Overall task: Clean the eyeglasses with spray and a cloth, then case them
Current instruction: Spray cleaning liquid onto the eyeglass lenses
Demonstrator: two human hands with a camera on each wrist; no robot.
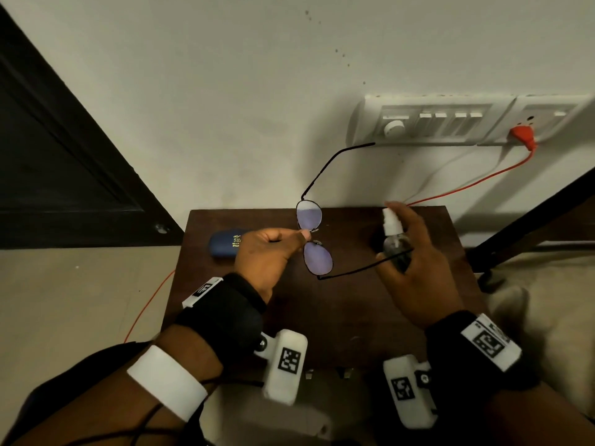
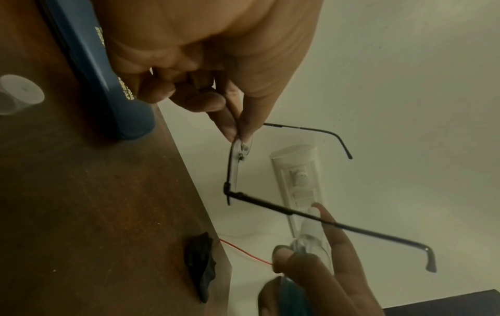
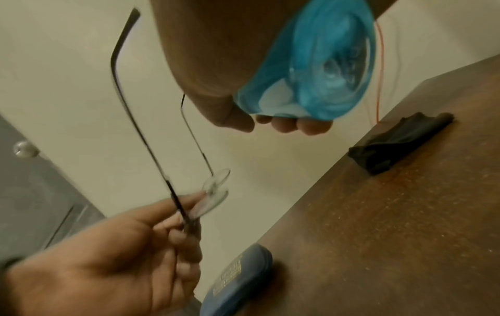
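Head view, left hand [image 1: 269,252]: seen mid-frame, with the eyeglasses [image 1: 314,238] pinched at the bridge between thumb and fingertip, so a narrow, tight grip. The glasses were held up over the dark wooden table [image 1: 338,317], temples unfolded, one lens above the other.

Head view, right hand [image 1: 415,262]: right of centre, wrapped around the spray bottle [image 1: 394,236], with one finger laid over the white nozzle. The lower temple was seen crossing in front of the bottle.

Head view, case [image 1: 225,247]: a blue case was lying shut on the table, left of the left hand.

Left wrist view: the pinch on the bridge was shown close up, top centre. The cloth [image 2: 201,265], dark and crumpled, was spotted on the table near the bottom, by the edge. A clear cap [image 2: 20,94] was sitting at the far left.

Right wrist view: the bottle's blue base [image 3: 324,70] filled the upper right, gripped in curled fingers [image 3: 292,125]. The cloth was lying at the right edge and the case at the bottom centre.
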